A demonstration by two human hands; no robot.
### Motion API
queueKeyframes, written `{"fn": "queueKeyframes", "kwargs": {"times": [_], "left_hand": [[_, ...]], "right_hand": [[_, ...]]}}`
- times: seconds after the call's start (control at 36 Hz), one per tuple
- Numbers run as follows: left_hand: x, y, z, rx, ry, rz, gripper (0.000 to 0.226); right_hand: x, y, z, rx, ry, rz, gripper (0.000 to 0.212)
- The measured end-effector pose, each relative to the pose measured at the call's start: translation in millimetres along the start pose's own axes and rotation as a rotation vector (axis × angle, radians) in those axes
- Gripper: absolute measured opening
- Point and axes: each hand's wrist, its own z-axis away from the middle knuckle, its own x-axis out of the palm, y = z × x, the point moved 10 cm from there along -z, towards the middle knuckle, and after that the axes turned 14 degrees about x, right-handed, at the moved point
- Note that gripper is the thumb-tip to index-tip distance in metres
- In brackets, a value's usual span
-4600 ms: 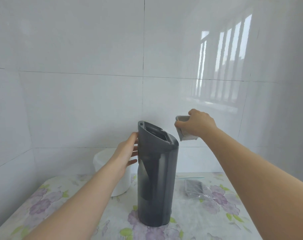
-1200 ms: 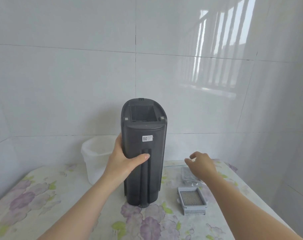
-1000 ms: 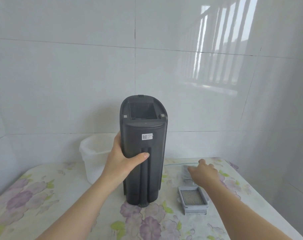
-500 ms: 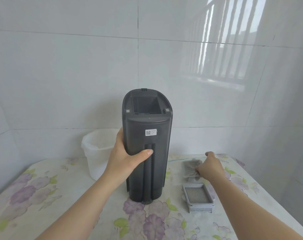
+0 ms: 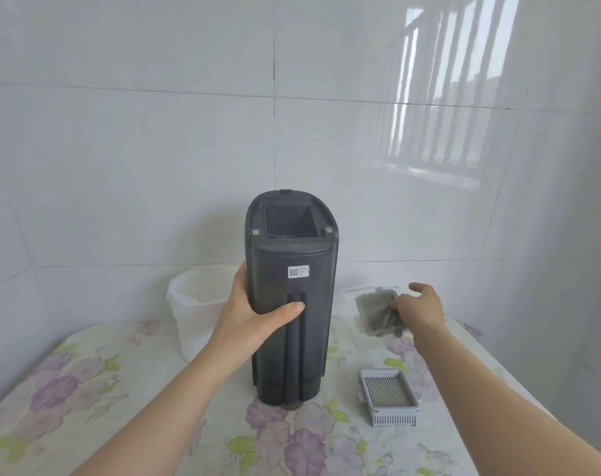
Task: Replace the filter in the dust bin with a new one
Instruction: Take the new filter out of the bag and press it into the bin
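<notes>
Left hand (image 5: 247, 317) wrapped round upright dust bin (image 5: 292, 304) mid-surface, right hand (image 5: 419, 309) gripping bagged new filter (image 5: 378, 312) far right (light, crinkly, probably slippery, so pinch frame edges).

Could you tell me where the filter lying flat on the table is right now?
The loose filter lies on the floral tablecloth, right of the dust bin base, nearer the camera than the right hand and its bagged filter.
</notes>
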Motion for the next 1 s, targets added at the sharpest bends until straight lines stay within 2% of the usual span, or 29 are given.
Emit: {"fn": "queueKeyframes", "kwargs": {"times": [0.08, 0.14, 0.19, 0.28, 0.31, 0.33, 0.44, 0.53, 0.61, 0.67, 0.75, 0.86, 1.0], "left_hand": [[-5.3, 8.2, 4.9, 0.019, 0.036, -0.022, 0.107], [-15.4, 20.2, 9.6, 0.055, 0.135, -0.067, 0.106], [-29.9, 32.5, 15.0, 0.099, 0.273, -0.127, 0.079], [-47.8, 52.5, 22.0, 0.223, 0.432, -0.263, 0.026], [-50.1, 58.2, 23.3, 0.263, 0.446, -0.29, 0.015], [-50.6, 63.2, 24.9, 0.293, 0.444, -0.307, 0.017], [-38.3, 72.6, 28.8, 0.32, 0.339, -0.35, 0.042], [-13.4, 66.4, 27.4, 0.236, 0.156, -0.283, 0.037], [19.5, 61.2, 32.4, 0.111, -0.057, -0.233, 0.029], [34.7, 56.0, 36.4, 0.045, -0.14, -0.243, 0.028], [43.1, 54.2, 38.3, 0.018, -0.16, -0.283, 0.028], [44.3, 52.9, 36.5, -0.028, -0.145, -0.281, 0.014], [41.7, 45.5, 36.6, -0.104, -0.141, -0.208, 0.015]], "right_hand": [[-3.8, -3.3, 11.3, -0.008, -0.026, 0.019, 0.051], [-6.4, -4.2, 20.5, -0.022, -0.053, 0.037, 0.047], [-8.5, -2.2, 25.9, -0.017, -0.077, 0.05, 0.045], [-10.9, 0.2, 37.4, 0.009, -0.141, 0.038, 0.04], [-11.2, -0.6, 41.1, 0.007, -0.164, 0.03, 0.039], [-11.9, -1.7, 45.0, -0.003, -0.18, 0.029, 0.041], [-9.7, -5.6, 61.1, -0.047, -0.258, 0.031, 0.042], [-3.5, -9.2, 72.1, -0.087, -0.323, 0.033, 0.041], [6.9, -13.9, 84.8, -0.139, -0.395, 0.039, 0.048], [15.2, -15.9, 92.8, -0.161, -0.442, 0.042, 0.053], [29.7, -17.6, 105.4, -0.192, -0.521, 0.064, 0.059], [42.1, -16.1, 116.5, -0.209, -0.597, 0.074, 0.058], [50.1, -9.8, 121.6, -0.191, -0.65, 0.072, 0.058]]}}
